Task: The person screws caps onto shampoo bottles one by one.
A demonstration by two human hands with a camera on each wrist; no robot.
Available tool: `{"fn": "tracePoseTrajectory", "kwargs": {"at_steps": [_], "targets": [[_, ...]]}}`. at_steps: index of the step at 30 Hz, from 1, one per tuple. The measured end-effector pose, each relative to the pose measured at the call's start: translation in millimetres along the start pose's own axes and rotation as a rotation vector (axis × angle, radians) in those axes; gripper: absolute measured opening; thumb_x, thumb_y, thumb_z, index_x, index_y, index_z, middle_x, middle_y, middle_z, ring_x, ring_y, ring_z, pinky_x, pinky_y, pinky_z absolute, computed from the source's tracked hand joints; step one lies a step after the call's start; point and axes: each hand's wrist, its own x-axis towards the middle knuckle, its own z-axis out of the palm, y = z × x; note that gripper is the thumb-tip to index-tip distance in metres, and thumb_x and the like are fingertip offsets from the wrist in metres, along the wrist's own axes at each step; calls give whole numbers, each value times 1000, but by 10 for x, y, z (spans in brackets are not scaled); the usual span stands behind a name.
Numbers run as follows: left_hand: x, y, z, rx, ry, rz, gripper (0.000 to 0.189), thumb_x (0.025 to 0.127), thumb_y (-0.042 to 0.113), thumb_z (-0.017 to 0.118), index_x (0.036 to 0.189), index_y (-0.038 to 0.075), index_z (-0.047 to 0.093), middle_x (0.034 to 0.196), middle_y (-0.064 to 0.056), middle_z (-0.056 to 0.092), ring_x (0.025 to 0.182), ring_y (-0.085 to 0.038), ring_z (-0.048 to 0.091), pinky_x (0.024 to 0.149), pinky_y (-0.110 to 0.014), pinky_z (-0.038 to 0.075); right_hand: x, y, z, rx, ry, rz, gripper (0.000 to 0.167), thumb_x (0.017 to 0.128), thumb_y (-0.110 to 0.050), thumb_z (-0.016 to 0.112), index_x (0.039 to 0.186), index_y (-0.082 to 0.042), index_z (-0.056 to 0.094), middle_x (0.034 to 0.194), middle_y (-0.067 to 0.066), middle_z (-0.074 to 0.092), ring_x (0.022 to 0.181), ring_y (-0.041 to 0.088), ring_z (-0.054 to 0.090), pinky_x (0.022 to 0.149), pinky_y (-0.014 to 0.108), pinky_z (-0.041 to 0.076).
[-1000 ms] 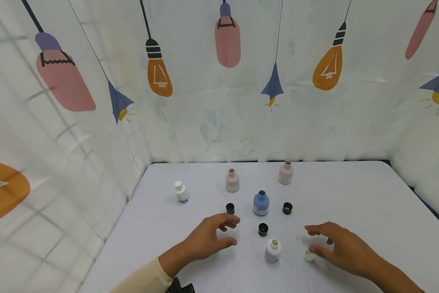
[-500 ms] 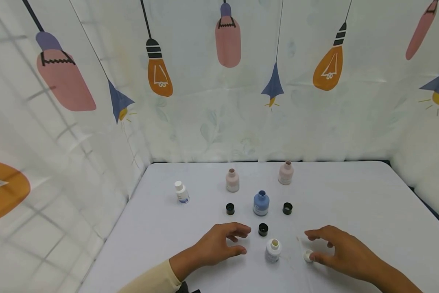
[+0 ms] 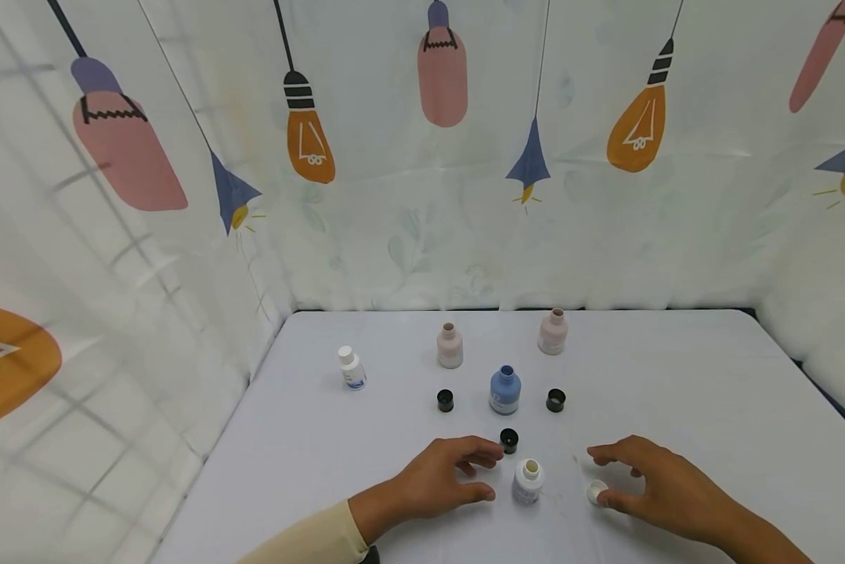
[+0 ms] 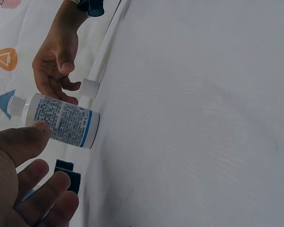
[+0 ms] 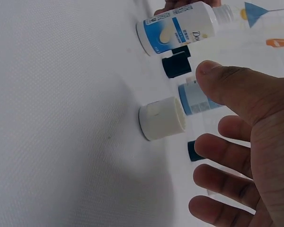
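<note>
An uncapped white bottle (image 3: pixel 528 484) stands upright near the front of the table. Just left of it is my left hand (image 3: pixel 442 479), thumb and fingers spread apart, holding nothing. In the left wrist view the bottle (image 4: pixel 61 118) shows a printed label, and the thumb overlaps it; contact is unclear. My right hand (image 3: pixel 669 489) hovers at a white cap (image 3: pixel 595 492), its thumb tip beside it in the head view. The right wrist view shows that cap (image 5: pixel 162 118) on the table, hollow side up, with the relaxed fingers not closed round it.
Behind stand an open blue bottle (image 3: pixel 504 390) and two open pink bottles (image 3: pixel 449 346) (image 3: pixel 552 332). A capped white bottle (image 3: pixel 352 368) is at the left. Black caps (image 3: pixel 445 400) (image 3: pixel 555 400) (image 3: pixel 509 440) lie among them on the white table (image 3: pixel 676 376).
My left hand has moved right, closer to the uncapped white bottle. The right hand has stayed nearly still by the white cap.
</note>
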Motion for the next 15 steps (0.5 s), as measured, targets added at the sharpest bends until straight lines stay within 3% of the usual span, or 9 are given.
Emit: {"fn": "tracePoseTrajectory", "kwargs": {"at_steps": [7, 15], "targets": [[86, 9, 104, -36, -27, -6, 52, 92, 18, 80, 140, 13, 60, 131, 6, 67, 116, -3, 62, 92, -22, 52, -1, -2, 2, -11, -17, 25, 63, 79, -71, 74, 129, -33, 67, 112, -20, 64, 87, 6, 59, 70, 28, 53], [164, -9, 211, -12, -27, 18, 53, 91, 18, 81, 140, 17, 59, 131, 12, 65, 115, -1, 62, 89, -19, 52, -12, 21, 21, -11, -4, 11, 61, 80, -70, 74, 128, -33, 67, 113, -21, 64, 88, 4, 60, 71, 28, 53]]}}
